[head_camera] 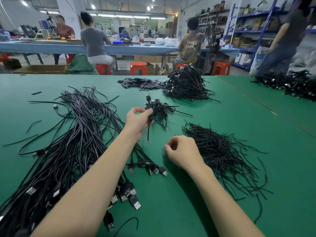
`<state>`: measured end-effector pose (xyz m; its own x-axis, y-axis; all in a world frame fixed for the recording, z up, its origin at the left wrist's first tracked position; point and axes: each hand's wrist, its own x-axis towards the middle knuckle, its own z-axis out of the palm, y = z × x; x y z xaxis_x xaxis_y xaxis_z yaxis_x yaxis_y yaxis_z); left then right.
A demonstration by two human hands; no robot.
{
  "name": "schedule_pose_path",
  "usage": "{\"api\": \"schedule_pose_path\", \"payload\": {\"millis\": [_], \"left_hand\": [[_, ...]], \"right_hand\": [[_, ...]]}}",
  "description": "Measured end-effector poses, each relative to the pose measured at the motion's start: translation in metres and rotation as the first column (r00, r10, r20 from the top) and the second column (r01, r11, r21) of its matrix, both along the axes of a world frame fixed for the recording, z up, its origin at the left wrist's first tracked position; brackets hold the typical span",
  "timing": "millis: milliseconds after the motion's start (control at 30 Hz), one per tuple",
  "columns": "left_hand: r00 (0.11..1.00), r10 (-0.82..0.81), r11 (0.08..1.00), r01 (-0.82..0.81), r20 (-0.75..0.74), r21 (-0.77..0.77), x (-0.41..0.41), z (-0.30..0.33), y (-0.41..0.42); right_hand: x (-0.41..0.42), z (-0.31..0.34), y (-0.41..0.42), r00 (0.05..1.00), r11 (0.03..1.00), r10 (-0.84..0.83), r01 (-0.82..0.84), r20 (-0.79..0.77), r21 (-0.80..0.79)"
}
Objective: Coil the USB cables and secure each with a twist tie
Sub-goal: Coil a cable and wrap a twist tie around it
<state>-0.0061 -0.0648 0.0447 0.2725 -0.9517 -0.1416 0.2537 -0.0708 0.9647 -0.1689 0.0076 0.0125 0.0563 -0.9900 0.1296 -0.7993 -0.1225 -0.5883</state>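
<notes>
My left hand (136, 119) grips a coiled black USB cable (150, 115) above the green table (222, 110); its plug sticks up and one loose end hangs down below the hand. Just right of it lies a small heap of coiled cables (164, 110). My right hand (183, 151) hovers low over the table with fingers curled toward the thumb; I see no tie in it. A loose pile of black twist ties (222, 154) lies right beside that hand. A long spread of uncoiled USB cables (82, 134) runs under my left forearm.
A big heap of tied cables (186, 84) sits at the far middle, with small flat black pieces (140, 82) to its left. More cable heaps (290, 82) lie at the far right. Stray cables lie at the left. People sit at a bench behind.
</notes>
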Motion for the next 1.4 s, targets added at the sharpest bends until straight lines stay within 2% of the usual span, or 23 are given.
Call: {"api": "schedule_pose_path", "payload": {"millis": [100, 233, 333, 433, 633, 733, 833, 967, 1033, 1133, 1200, 1267, 1333, 1400], "left_hand": [[0.970, 0.111, 0.993, -0.117, 0.216, 0.013, -0.001, 0.003, -0.043], [0.913, 0.142, 0.981, -0.181, 0.382, 0.066, -0.005, 0.001, -0.074], [0.818, 0.070, 0.994, -0.107, 0.571, 0.032, -0.009, -0.005, -0.081], [0.749, 0.030, 1.000, -0.027, 0.661, -0.015, -0.006, -0.009, -0.071], [0.700, 0.043, 0.990, 0.064, 0.713, -0.122, 0.011, -0.009, -0.014], [0.697, -0.129, 0.951, 0.288, 0.706, -0.110, 0.011, -0.010, 0.027], [0.646, -0.305, 0.867, 0.493, 0.700, -0.077, 0.010, -0.013, 0.057], [0.557, -0.355, 0.831, 0.555, 0.750, -0.019, 0.006, -0.017, 0.070], [0.479, -0.372, 0.832, 0.551, 0.795, 0.057, 0.007, -0.020, 0.073], [0.205, -0.379, 0.834, 0.498, 0.902, 0.237, 0.009, -0.018, 0.073], [0.078, -0.362, 0.849, 0.438, 0.929, 0.295, 0.009, -0.014, 0.070], [0.066, -0.371, 0.858, 0.406, 0.926, 0.315, 0.006, -0.011, 0.071], [0.115, -0.408, 0.842, 0.431, 0.906, 0.324, 0.004, -0.010, 0.075], [0.176, -0.480, 0.800, 0.491, 0.860, 0.346, 0.003, -0.008, 0.078]], "right_hand": [[-0.009, 0.009, -0.002, 0.988, 0.995, -0.058, 0.068, -0.142, 0.068], [-0.024, 0.019, -0.005, 0.966, 0.986, -0.110, 0.136, -0.233, 0.099], [-0.026, 0.021, -0.005, 0.974, 0.987, -0.070, 0.099, -0.217, 0.125], [-0.024, 0.022, -0.005, 0.977, 0.989, -0.049, 0.076, -0.207, 0.124], [-0.011, 0.023, -0.002, 0.983, 0.985, 0.113, -0.092, -0.147, 0.145], [-0.007, 0.027, 0.002, 0.947, 0.937, 0.281, -0.236, -0.154, 0.258], [-0.004, 0.033, 0.009, 0.905, 0.868, 0.403, -0.332, -0.134, 0.369], [0.004, 0.040, 0.016, 0.843, 0.839, 0.481, -0.362, -0.241, 0.407], [0.006, 0.041, 0.018, 0.821, 0.824, 0.507, -0.371, -0.262, 0.429], [0.011, 0.041, 0.020, 0.792, 0.813, 0.531, -0.376, -0.301, 0.444], [0.015, 0.038, 0.021, 0.777, 0.805, 0.547, -0.386, -0.311, 0.450], [0.017, 0.039, 0.022, 0.779, 0.803, 0.550, -0.395, -0.301, 0.447], [0.012, 0.044, 0.021, 0.804, 0.813, 0.530, -0.393, -0.269, 0.429], [0.001, 0.049, 0.017, 0.874, 0.858, 0.450, -0.366, -0.185, 0.359]]}}
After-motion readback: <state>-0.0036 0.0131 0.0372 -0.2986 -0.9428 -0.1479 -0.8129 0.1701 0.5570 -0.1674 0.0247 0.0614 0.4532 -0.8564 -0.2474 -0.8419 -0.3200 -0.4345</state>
